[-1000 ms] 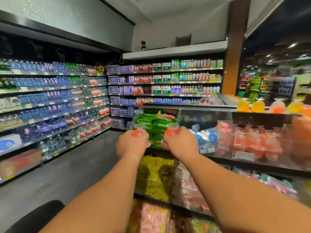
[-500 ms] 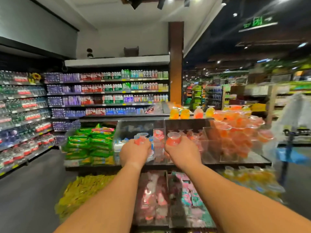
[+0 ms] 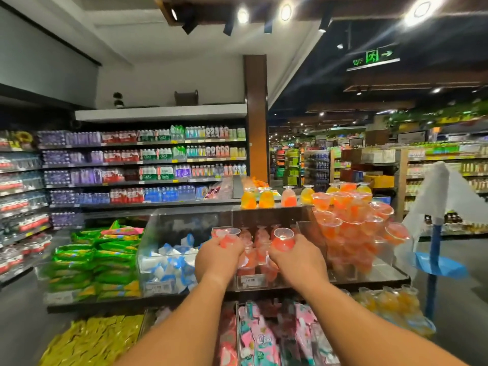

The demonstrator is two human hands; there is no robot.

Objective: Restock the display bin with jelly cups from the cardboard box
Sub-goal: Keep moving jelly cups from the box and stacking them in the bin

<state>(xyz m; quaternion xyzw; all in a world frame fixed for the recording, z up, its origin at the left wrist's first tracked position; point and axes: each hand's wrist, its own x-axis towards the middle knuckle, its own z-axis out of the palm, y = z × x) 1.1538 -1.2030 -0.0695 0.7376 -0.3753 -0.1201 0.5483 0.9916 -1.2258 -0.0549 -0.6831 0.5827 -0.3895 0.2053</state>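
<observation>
My left hand (image 3: 217, 256) is closed around a red jelly cup (image 3: 227, 237) whose clear base sticks up above the fingers. My right hand (image 3: 294, 260) grips another red jelly cup (image 3: 283, 240) the same way. Both hands hover just in front of the clear display bin (image 3: 249, 281), which holds several red jelly cups (image 3: 260, 240) between my hands. The cardboard box is out of view.
To the right of the bin a tall pile of orange jelly cups (image 3: 353, 223) fills a clear bin. A bin of blue-white packets (image 3: 171, 262) and green snack bags (image 3: 97, 265) lie to the left. Pink packets (image 3: 264, 336) fill the lower tier. Drink shelves (image 3: 142, 165) line the back.
The view has swung right, bringing the display stand in front of me. Both hands, each still gripping a cup, now sit right at the red jelly cup bin.
</observation>
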